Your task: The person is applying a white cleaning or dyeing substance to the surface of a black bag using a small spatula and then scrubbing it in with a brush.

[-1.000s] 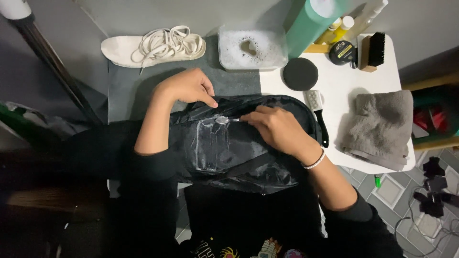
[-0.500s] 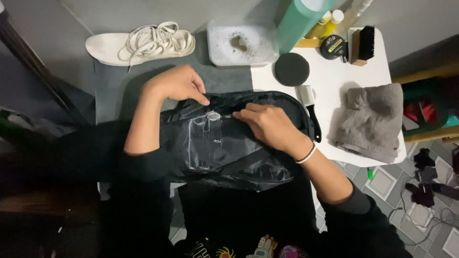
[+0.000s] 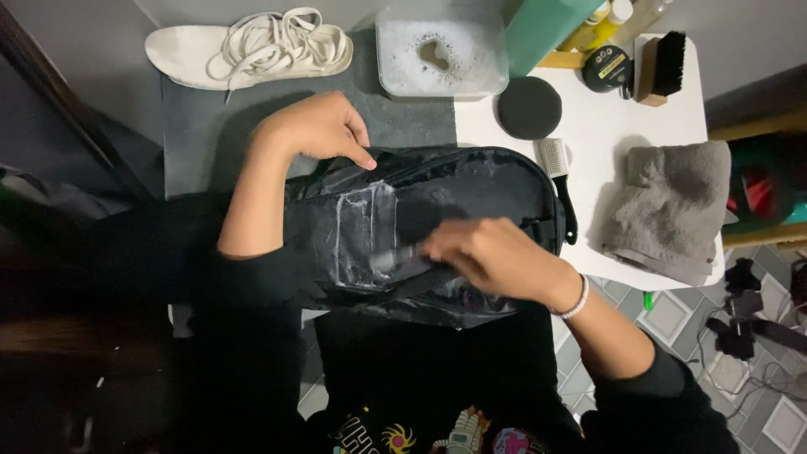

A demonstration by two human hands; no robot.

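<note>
A black bag (image 3: 471, 189) lies across my lap and the table edge, with streaks of white foam on its clear front panel (image 3: 361, 231). My left hand (image 3: 315, 126) presses down on the bag's upper left edge, fingers spread. My right hand (image 3: 496, 256) is shut on a small brush (image 3: 391, 259) whose pale head touches the foamy panel; the hand and the brush are motion-blurred.
A clear tub of soapy water (image 3: 441, 55) stands behind the bag. White laces lie on a white insole (image 3: 248, 46) at the back left. On the white table (image 3: 588, 118) are a black round sponge (image 3: 530, 107), a white-headed brush (image 3: 559, 181), a grey towel (image 3: 668, 206), a tin (image 3: 607, 67) and a wooden brush (image 3: 664, 63).
My right hand has moved down from the bag's upper edge to the lower part of the foamy panel, with the brush now showing. My left hand has stayed on the bag's upper left.
</note>
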